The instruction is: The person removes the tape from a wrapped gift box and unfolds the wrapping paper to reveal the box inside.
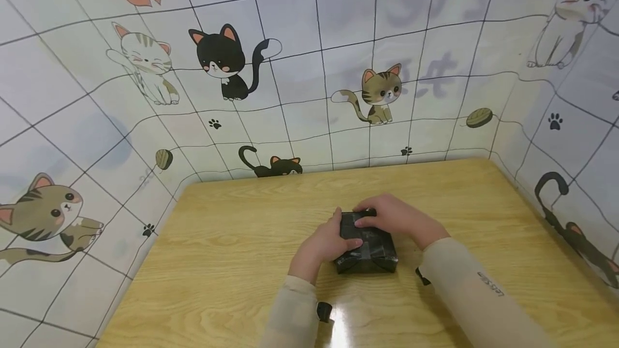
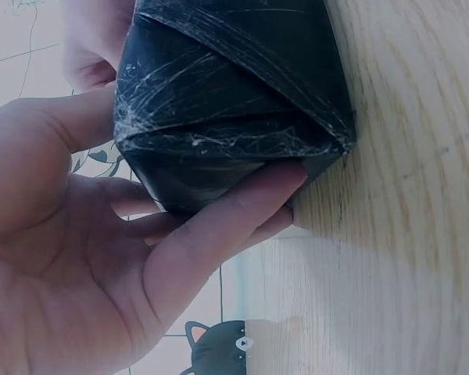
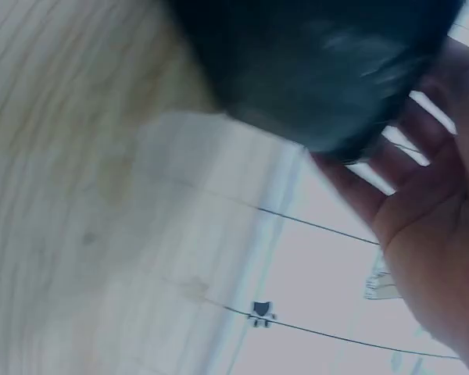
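A black package point(image 1: 371, 251), wrapped in shiny film or tape, rests on the wooden table in the head view. My left hand point(image 1: 323, 241) grips its left side, with the thumb laid over the top. At the far right part of the package, my right hand point(image 1: 397, 217) holds on, its thumb on the top face and its fingers over the far edge. The left wrist view shows the folded, creased end of the package point(image 2: 227, 78) with fingers against its side. In the right wrist view the package point(image 3: 320, 70) is blurred, fingers along one side.
The light wooden table point(image 1: 232, 251) meets walls covered with cat-printed cloth point(image 1: 300, 79) at the back and both sides. A small black piece point(image 1: 324, 312) shows by the left sleeve, and another dark piece point(image 1: 423, 276) by the right sleeve.
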The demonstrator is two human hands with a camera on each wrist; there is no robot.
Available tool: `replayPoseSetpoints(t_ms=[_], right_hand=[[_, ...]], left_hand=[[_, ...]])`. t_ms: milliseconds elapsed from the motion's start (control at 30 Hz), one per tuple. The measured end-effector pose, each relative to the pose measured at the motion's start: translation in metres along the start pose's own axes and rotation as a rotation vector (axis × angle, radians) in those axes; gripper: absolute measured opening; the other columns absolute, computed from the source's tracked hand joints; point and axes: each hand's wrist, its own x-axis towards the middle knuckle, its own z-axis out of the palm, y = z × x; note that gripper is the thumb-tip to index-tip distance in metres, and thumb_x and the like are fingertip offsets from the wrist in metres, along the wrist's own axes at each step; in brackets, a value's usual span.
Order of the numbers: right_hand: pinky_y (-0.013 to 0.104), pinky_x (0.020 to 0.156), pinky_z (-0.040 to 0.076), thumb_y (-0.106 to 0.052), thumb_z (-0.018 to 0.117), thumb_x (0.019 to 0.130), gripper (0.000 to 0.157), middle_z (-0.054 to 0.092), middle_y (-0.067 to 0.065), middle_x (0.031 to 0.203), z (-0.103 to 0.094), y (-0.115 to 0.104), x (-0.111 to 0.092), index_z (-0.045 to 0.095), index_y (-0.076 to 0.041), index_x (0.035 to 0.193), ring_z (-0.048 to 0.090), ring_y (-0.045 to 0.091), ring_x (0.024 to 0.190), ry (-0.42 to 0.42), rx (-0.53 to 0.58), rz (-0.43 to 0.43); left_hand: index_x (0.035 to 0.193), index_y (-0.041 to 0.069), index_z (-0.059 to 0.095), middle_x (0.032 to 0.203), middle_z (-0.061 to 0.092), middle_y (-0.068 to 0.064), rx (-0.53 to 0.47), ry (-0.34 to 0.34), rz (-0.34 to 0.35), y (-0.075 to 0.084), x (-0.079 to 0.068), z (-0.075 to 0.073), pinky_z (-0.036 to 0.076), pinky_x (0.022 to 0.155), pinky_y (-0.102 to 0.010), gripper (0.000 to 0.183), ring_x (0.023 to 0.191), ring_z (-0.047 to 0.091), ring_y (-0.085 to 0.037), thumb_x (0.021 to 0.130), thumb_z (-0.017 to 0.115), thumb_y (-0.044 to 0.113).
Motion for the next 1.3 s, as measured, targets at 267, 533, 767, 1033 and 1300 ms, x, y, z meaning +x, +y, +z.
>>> replayPoseSetpoints(t_ms=[267, 533, 767, 1033, 1300], right_hand=[[0.042, 0.086, 0.059, -0.03, 0.068, 0.106, 0.017, 0.081, -0.002, 0.109, 0.009, 0.009, 0.009, 0.08, -0.02, 0.113, 0.074, 0.015, 0.099, 0.071, -0.012, -0.059], [0.048, 0.096, 0.059, -0.04, 0.071, 0.103, 0.033, 0.081, 0.001, 0.118, 0.012, 0.006, 0.007, 0.08, -0.016, 0.123, 0.076, 0.023, 0.111, 0.075, -0.01, -0.039], [0.049, 0.096, 0.059, -0.036, 0.07, 0.104, 0.029, 0.081, 0.001, 0.116, 0.013, 0.003, 0.007, 0.08, -0.016, 0.121, 0.076, 0.024, 0.11, 0.094, -0.028, -0.041], [0.046, 0.089, 0.061, -0.033, 0.066, 0.107, 0.026, 0.082, -0.001, 0.108, 0.011, -0.001, 0.005, 0.082, -0.015, 0.115, 0.077, 0.019, 0.099, 0.108, -0.081, -0.053], [0.05, 0.097, 0.06, -0.032, 0.069, 0.105, 0.028, 0.082, 0.005, 0.116, 0.011, -0.006, 0.005, 0.081, -0.012, 0.12, 0.077, 0.027, 0.11, 0.104, -0.11, -0.042]], left_hand=[[0.172, 0.008, 0.014, 0.17, 0.037, -0.023, 0.012, 0.001, -0.001, 0.0, 0.0, 0.001, 0.038, 0.124, -0.058, 0.1, 0.156, 0.04, -0.042, 0.1, 0.074, 0.044], [0.172, 0.007, 0.014, 0.17, 0.037, -0.023, 0.025, -0.001, -0.002, 0.0, 0.0, 0.002, 0.038, 0.124, -0.057, 0.099, 0.156, 0.04, -0.041, 0.1, 0.073, 0.044], [0.172, 0.008, 0.014, 0.17, 0.037, -0.023, 0.022, -0.001, -0.005, 0.001, -0.001, -0.001, 0.04, 0.123, -0.058, 0.1, 0.155, 0.041, -0.043, 0.1, 0.074, 0.043], [0.172, 0.008, 0.014, 0.17, 0.038, -0.022, 0.027, 0.002, -0.008, 0.002, -0.002, -0.001, 0.04, 0.123, -0.058, 0.099, 0.156, 0.041, -0.042, 0.101, 0.073, 0.044], [0.172, 0.008, 0.014, 0.17, 0.038, -0.022, 0.018, -0.002, -0.015, 0.002, -0.003, -0.001, 0.04, 0.123, -0.058, 0.099, 0.156, 0.042, -0.042, 0.101, 0.072, 0.045]])
